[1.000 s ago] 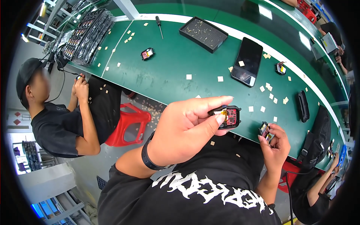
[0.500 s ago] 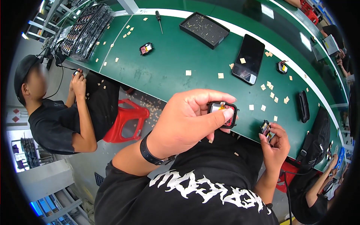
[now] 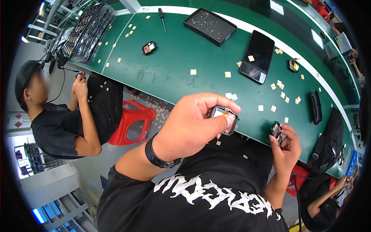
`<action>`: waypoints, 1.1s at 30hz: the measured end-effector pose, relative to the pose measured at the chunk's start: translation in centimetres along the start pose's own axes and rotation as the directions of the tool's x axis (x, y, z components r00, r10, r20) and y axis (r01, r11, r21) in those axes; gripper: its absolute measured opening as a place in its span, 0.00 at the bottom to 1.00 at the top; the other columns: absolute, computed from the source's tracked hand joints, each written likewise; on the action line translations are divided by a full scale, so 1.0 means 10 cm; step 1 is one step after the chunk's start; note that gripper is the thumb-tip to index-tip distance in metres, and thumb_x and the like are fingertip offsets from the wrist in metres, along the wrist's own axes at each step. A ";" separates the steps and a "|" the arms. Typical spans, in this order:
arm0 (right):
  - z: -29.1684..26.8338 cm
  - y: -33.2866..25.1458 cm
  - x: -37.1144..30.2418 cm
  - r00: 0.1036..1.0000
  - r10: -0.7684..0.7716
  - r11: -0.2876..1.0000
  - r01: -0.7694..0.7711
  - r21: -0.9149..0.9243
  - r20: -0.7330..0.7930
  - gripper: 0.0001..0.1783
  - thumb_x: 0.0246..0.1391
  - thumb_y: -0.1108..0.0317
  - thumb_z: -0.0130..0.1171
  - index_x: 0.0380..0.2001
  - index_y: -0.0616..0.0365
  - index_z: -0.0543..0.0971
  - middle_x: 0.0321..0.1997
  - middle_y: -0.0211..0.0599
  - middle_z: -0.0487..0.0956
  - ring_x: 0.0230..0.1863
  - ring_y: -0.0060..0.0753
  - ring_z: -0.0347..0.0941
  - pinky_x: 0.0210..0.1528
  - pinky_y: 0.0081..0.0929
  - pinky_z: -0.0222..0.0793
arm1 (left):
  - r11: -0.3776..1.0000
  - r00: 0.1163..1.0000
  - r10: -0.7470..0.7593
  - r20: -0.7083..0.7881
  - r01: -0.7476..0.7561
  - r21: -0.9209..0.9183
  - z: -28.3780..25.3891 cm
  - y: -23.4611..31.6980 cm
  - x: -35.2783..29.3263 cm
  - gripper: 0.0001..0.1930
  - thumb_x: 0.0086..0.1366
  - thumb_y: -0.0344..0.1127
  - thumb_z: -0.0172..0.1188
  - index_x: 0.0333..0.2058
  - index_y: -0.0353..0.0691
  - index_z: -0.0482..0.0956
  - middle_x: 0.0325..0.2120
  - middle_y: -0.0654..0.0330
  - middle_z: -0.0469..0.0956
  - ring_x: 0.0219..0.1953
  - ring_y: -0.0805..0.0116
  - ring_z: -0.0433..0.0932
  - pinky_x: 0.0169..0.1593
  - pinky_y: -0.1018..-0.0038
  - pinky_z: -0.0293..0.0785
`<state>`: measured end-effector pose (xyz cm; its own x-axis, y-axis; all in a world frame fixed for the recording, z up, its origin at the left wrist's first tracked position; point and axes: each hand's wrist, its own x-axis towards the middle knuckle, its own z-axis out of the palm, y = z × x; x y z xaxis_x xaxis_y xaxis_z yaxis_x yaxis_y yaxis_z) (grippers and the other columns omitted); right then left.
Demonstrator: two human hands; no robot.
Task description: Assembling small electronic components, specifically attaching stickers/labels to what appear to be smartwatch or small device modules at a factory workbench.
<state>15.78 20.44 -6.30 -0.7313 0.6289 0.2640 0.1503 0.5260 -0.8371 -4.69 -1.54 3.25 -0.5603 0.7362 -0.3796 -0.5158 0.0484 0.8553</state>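
Observation:
My left hand (image 3: 185, 127), with a dark band on its wrist, is closed on an opened black electronic device casing (image 3: 233, 116) near the table's front edge. A white block, a yellow strip and a red circuit board show inside it. The thumb lies over the board and hides part of it. My right hand (image 3: 288, 145) grips a second, similar black casing (image 3: 275, 129) between thumb and fingers, further right at the edge. Its inner parts face left, partly covered by the fingers. Pale small squares (image 3: 231, 96) lie on the table just beyond my left hand.
On the green table (image 3: 170, 77) are a black tray (image 3: 210, 26), a large dark-screened device (image 3: 257, 56), a screwdriver (image 3: 162, 20), two more opened casings (image 3: 149, 48), a black pouch (image 3: 315, 107) and scattered squares. Someone sits at left by a red stool (image 3: 131, 121).
My left hand has shifted slightly left and the casing in it has tilted. Pale squares now show beyond its fingers. The right hand stays almost in place.

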 end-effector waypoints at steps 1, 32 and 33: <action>0.00 0.00 0.00 1.000 0.001 1.000 -0.001 0.002 0.000 0.20 0.40 0.84 0.73 0.38 0.63 0.77 0.48 0.41 0.81 0.21 0.08 0.51 0.21 0.12 0.47 | 0.999 0.999 -0.034 -0.004 0.034 0.003 -0.01 0.00 0.01 0.11 0.66 0.23 0.59 0.47 0.29 0.80 0.30 0.58 0.82 0.22 0.84 0.70 0.24 0.88 0.63; -0.12 -0.51 0.12 0.986 -0.031 0.996 0.018 0.082 0.164 0.20 0.44 0.77 0.74 0.41 0.62 0.77 0.46 0.41 0.81 0.37 0.26 0.80 0.29 0.22 0.77 | 0.982 0.910 -0.083 0.406 0.145 -0.124 0.56 -0.90 0.48 0.24 0.73 0.27 0.54 0.65 0.36 0.63 0.53 0.57 0.76 0.51 0.72 0.77 0.54 0.72 0.77; -0.14 -0.48 0.08 0.983 0.077 0.963 -0.118 0.243 0.169 0.17 0.49 0.75 0.72 0.41 0.63 0.77 0.45 0.38 0.79 0.34 0.21 0.76 0.29 0.19 0.72 | 0.982 0.931 -0.087 0.354 0.141 -0.129 0.56 -0.92 0.49 0.23 0.73 0.27 0.53 0.64 0.37 0.63 0.51 0.57 0.76 0.51 0.72 0.77 0.53 0.73 0.78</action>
<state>15.38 19.20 -1.37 -0.8191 0.5622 0.1137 0.0692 0.2937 -0.9534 0.93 5.36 -4.55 -0.2470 0.9204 -0.3030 -0.6691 0.0641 0.7404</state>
